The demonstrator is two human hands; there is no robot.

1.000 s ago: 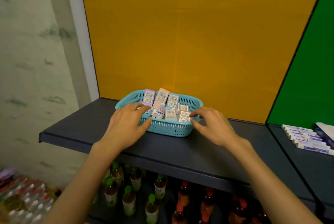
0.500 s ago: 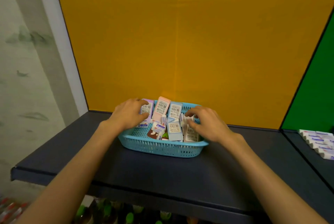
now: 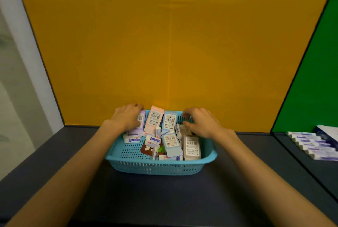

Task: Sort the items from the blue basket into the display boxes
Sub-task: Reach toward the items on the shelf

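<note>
A blue perforated basket (image 3: 161, 163) sits on a dark shelf (image 3: 164, 199) against the yellow back panel. It holds several small boxes with barcode labels: a purple one (image 3: 136, 130), a pink one (image 3: 154, 119) and a light-blue one (image 3: 170, 119) lean at the back, while others lie flat at the right. My left hand (image 3: 127, 117) lies over the far left rim and the purple box, fingers curled over the edge. My right hand (image 3: 200, 123) grips the far right rim, thumb inside the basket.
On the neighbouring shelf at the right lies a row of white and purple tube boxes (image 3: 311, 144), in front of a green panel (image 3: 320, 80). A yellow panel (image 3: 164, 43) stands directly behind the basket. The shelf's left end meets a white wall.
My hands have gone from the basket's near side to its far rim. The view has come closer and higher, so the basket looks larger and the bottles below are out of sight.
</note>
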